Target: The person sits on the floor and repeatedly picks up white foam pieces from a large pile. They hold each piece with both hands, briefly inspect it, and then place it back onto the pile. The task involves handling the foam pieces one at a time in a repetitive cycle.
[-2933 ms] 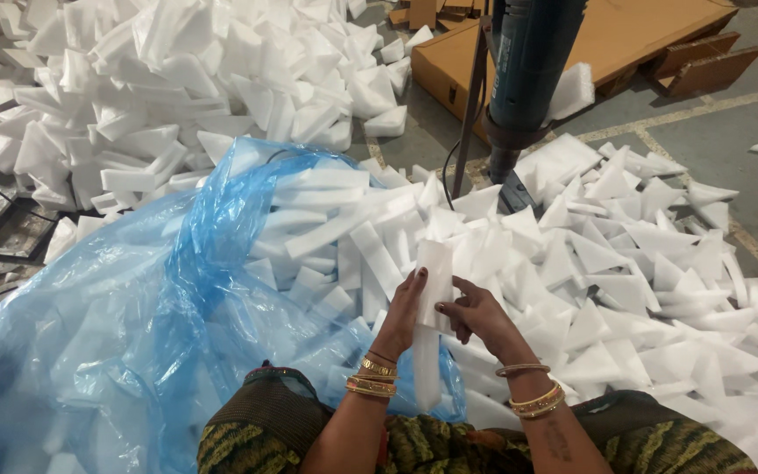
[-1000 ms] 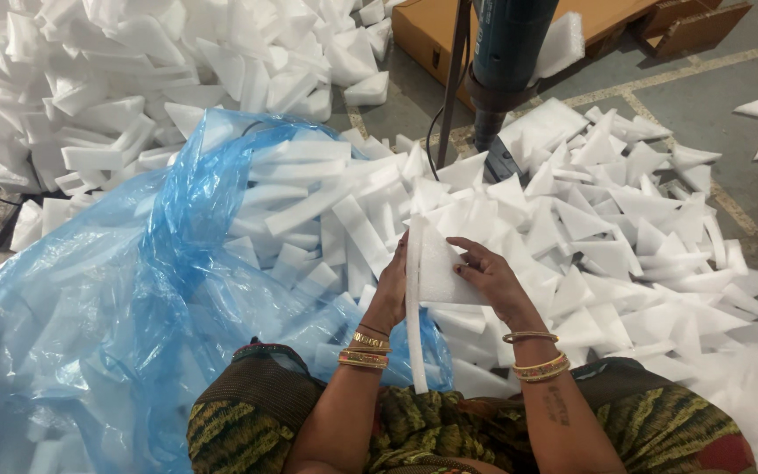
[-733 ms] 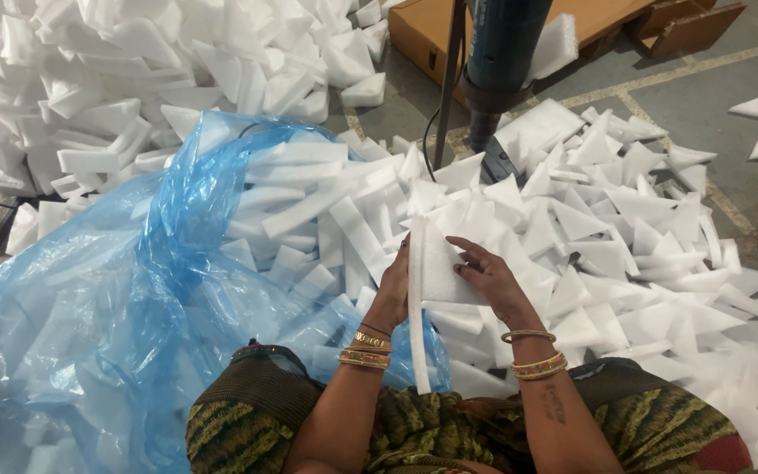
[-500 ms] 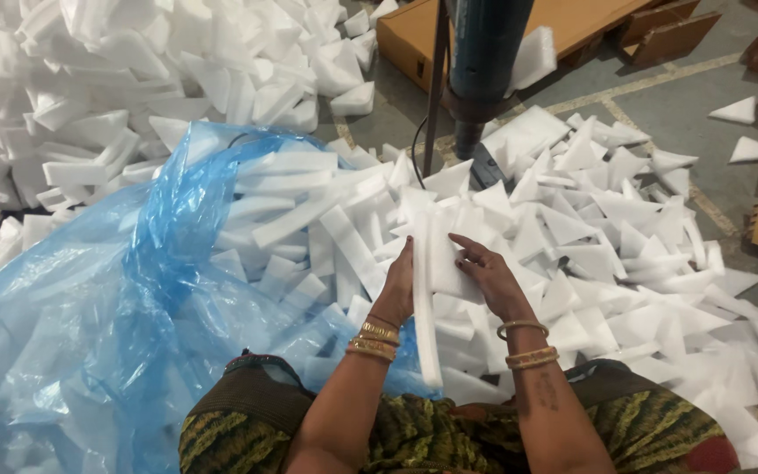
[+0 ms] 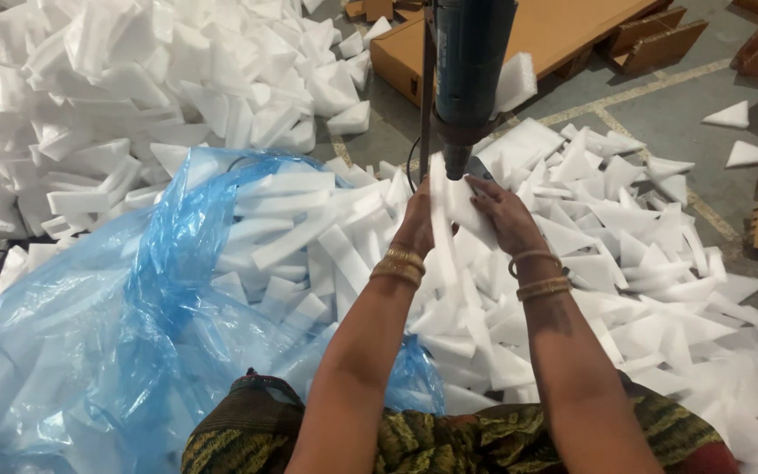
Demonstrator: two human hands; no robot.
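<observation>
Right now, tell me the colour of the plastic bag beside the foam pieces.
Translucent blue plastic bag, clearest in the head view.

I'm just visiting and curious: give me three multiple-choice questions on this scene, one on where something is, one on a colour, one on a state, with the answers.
1. Where is the blue plastic sheet?
A. to the left of the person's arms
B. on the cardboard
C. around the hanging tool

2. What colour are the foam pieces?
A. yellow
B. white
C. black

3. How is the long foam strip held?
A. by the left hand only
B. lying loose
C. between both hands

Answers: 1 A, it spreads over the pile at the left; 2 B, every piece is white; 3 C, the left hand and right hand grip it under the dark blue hanging tool.
</observation>
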